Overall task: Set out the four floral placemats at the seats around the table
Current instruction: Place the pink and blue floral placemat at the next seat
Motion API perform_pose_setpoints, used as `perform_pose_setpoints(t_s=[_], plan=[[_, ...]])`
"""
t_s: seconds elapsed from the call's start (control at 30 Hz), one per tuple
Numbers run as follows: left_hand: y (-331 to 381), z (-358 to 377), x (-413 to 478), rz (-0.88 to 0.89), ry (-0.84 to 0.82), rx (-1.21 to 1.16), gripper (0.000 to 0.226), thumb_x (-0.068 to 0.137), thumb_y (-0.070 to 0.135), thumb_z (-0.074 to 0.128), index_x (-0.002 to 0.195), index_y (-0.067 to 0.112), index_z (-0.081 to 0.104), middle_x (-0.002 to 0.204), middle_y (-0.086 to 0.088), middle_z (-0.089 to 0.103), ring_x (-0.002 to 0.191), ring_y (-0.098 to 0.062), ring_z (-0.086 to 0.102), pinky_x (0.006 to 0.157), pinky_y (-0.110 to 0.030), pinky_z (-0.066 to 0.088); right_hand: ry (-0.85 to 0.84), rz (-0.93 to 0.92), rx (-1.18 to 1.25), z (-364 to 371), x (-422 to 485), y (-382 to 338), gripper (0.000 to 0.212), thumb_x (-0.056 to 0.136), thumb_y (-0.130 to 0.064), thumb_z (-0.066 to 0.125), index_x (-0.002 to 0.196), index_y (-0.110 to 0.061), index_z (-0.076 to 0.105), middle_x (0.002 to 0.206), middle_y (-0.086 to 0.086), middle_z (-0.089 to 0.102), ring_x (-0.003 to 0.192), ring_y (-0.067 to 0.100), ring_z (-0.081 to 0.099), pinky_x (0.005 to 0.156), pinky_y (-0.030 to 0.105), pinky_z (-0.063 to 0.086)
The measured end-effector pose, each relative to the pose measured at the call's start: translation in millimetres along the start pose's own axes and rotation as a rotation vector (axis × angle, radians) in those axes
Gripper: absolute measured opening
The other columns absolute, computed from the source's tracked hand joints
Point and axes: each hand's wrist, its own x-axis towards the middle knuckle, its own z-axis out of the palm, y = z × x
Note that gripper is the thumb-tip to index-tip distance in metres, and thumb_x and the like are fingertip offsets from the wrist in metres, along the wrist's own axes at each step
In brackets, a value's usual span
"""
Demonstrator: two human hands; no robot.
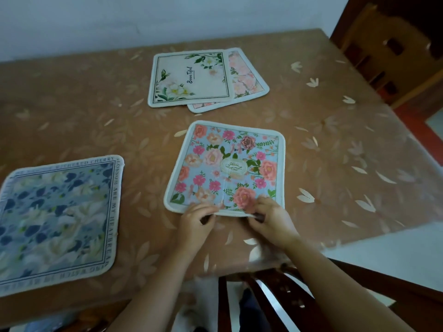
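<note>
Head view, looking down, table close

placemats: matt cloth | table cover: glossy plastic | chair: wood

Reaching forward with both bare forearms, angled inward so the wrists come near each other. Pinching the near edge of the pink floral placemat with left hand and right hand, fingers curled, knuckles up, hands just apart.
</note>
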Motion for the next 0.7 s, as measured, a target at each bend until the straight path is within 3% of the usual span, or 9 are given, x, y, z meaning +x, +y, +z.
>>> perform_pose_setpoints(t_s=[0.1, 0.27, 0.33, 0.43, 0.5, 0.57, 0.7], plan=[[-5, -10, -15, 0.054, -0.029, 0.07, 0.021, 0.07, -0.008, 0.07, 0.085, 0.007, 0.072, 0.091, -0.006, 0.069, 0.09, -0.018, 0.06, 0.087, -0.02, 0.041, 0.027, 0.055, 0.045, 18, -14, -16, 0.008, 0.074, -0.009, 0.071, 0.08, -0.004, 0.069, 0.085, 0.009, 0.062, 0.087, 0.028, 0.054, 0.068, 0.03, 0.043], [-7, -16, -39, 0.104, -0.09, 0.142, 0.025, 0.07, 0.002, 0.071, 0.092, 0.011, 0.07, 0.101, -0.002, 0.067, 0.105, -0.016, 0.055, 0.093, -0.027, 0.041, 0.036, 0.138, 0.125, 49, -25, -51, 0.011, 0.076, -0.015, 0.069, 0.083, -0.007, 0.071, 0.088, 0.008, 0.065, 0.087, 0.023, 0.055, 0.072, 0.03, 0.044], [-8, -15, -43, 0.075, -0.089, 0.144, 0.026, 0.067, 0.0, 0.07, 0.091, 0.01, 0.07, 0.1, -0.003, 0.068, 0.108, -0.015, 0.053, 0.094, -0.02, 0.035, 0.006, 0.129, 0.154, 58, -25, -62, 0.01, 0.078, -0.017, 0.067, 0.084, -0.01, 0.071, 0.089, 0.007, 0.066, 0.085, 0.021, 0.056, 0.069, 0.026, 0.042], [-10, -14, -48, -0.009, -0.058, 0.116, 0.029, 0.065, -0.005, 0.069, 0.089, 0.011, 0.07, 0.098, -0.004, 0.067, 0.101, -0.017, 0.056, 0.09, -0.015, 0.033, -0.048, 0.069, 0.177, 59, -27, -62, 0.011, 0.08, -0.016, 0.065, 0.088, -0.012, 0.071, 0.091, 0.009, 0.068, 0.084, 0.023, 0.057, 0.075, 0.033, 0.046], [-9, -13, -55, -0.031, -0.042, 0.121, 0.029, 0.063, -0.006, 0.069, 0.086, 0.012, 0.07, 0.096, -0.005, 0.067, 0.095, -0.02, 0.057, 0.088, -0.023, 0.04, -0.119, 0.006, 0.169, 53, -29, -54, 0.011, 0.081, -0.015, 0.065, 0.09, -0.011, 0.07, 0.093, 0.009, 0.066, 0.086, 0.024, 0.057, 0.077, 0.034, 0.047], [-3, -9, -62, -0.033, -0.022, 0.134, 0.026, 0.063, -0.006, 0.071, 0.084, 0.011, 0.07, 0.092, -0.007, 0.068, 0.09, -0.025, 0.059, 0.082, -0.034, 0.046, -0.18, -0.044, 0.15, 44, -31, -40, 0.014, 0.081, -0.015, 0.066, 0.094, -0.01, 0.068, 0.099, 0.007, 0.062, 0.09, 0.021, 0.054, 0.078, 0.026, 0.044], [15, 8, -70, -0.022, -0.032, 0.189, 0.02, 0.069, 0.007, 0.074, 0.088, 0.011, 0.07, 0.093, -0.005, 0.066, 0.091, -0.024, 0.058, 0.082, -0.04, 0.046, -0.245, -0.1, 0.155, 17, -29, -5, 0.03, 0.08, -0.018, 0.069, 0.109, -0.013, 0.064, 0.106, 0.003, 0.058, 0.097, 0.017, 0.052, 0.084, 0.03, 0.048]])
